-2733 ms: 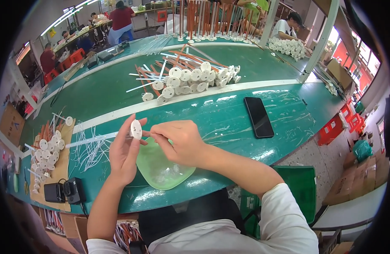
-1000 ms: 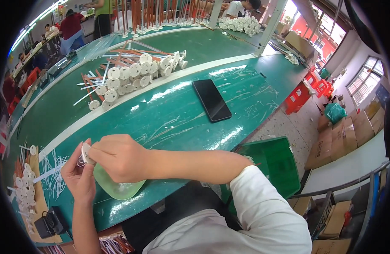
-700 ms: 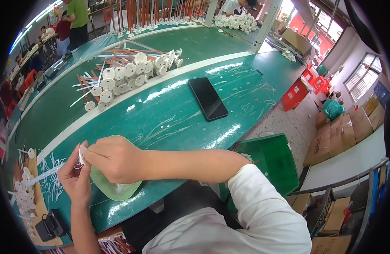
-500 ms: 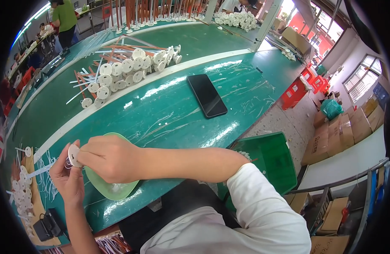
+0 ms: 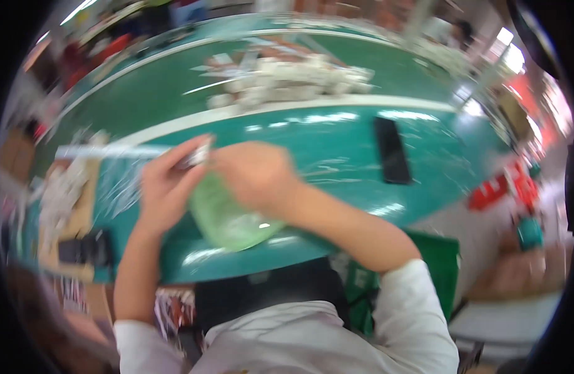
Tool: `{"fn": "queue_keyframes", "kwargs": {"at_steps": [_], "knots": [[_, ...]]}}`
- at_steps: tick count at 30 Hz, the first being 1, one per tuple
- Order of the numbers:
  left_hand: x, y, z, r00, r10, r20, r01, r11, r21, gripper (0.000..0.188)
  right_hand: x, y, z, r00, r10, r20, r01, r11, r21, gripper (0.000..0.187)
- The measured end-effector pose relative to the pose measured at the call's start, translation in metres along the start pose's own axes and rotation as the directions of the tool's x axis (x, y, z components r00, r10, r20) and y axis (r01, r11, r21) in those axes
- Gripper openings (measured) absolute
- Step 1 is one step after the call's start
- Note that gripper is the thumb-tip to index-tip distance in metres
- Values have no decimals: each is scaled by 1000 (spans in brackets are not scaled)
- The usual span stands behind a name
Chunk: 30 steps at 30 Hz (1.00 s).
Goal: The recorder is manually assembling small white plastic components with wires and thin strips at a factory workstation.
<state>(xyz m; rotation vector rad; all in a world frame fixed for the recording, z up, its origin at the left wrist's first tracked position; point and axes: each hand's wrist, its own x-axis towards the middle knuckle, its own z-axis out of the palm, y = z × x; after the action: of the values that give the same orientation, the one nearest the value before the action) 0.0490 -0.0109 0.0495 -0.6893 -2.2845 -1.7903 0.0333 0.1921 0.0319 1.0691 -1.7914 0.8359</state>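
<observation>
My left hand (image 5: 165, 187) pinches a white round disc (image 5: 201, 151) between thumb and fingers. A long pale strip (image 5: 115, 151) runs leftward from behind that hand, and blur hides whether it joins the disc. My right hand (image 5: 257, 176) is closed, its fingertips up against the disc's right side; whatever they grip is too smeared to make out. Beneath both hands lies a light green dish (image 5: 231, 227) with something small and whitish in it. Thin clear-white strands (image 5: 117, 196) are spread on the green table left of my left hand.
Beyond a white divider lies a heap of white discs on sticks (image 5: 293, 81). A black phone (image 5: 393, 151) rests at right. More white pieces (image 5: 62, 196) and a black case (image 5: 87, 250) sit on a cardboard sheet at left. A green crate (image 5: 440, 265) stands beside me; red stools (image 5: 505, 187) are farther off.
The view has swung left, so table and phone appear farther right and blurred. My hands stay together at the disc, with the right hand now slightly farther from the left.
</observation>
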Motion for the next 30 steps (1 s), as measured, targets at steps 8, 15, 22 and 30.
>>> {"fn": "queue_keyframes", "kwargs": {"at_steps": [8,15,22,30], "knots": [[34,71,-142,956,-100,-274,216,875,434,31,6,-6,-21,951,246,186,-240,969,-55,10],[15,56,-352,836,-311,-452,528,678,512,38,6,-14,-15,950,187,251,-205,978,48,6],[0,27,-354,792,-395,-465,474,-82,877,47,7,-13,-2,982,77,172,-103,984,148,12],[78,18,-136,999,-10,45,-44,113,993,37,3,-2,-14,966,53,255,-71,995,63,6]]}}
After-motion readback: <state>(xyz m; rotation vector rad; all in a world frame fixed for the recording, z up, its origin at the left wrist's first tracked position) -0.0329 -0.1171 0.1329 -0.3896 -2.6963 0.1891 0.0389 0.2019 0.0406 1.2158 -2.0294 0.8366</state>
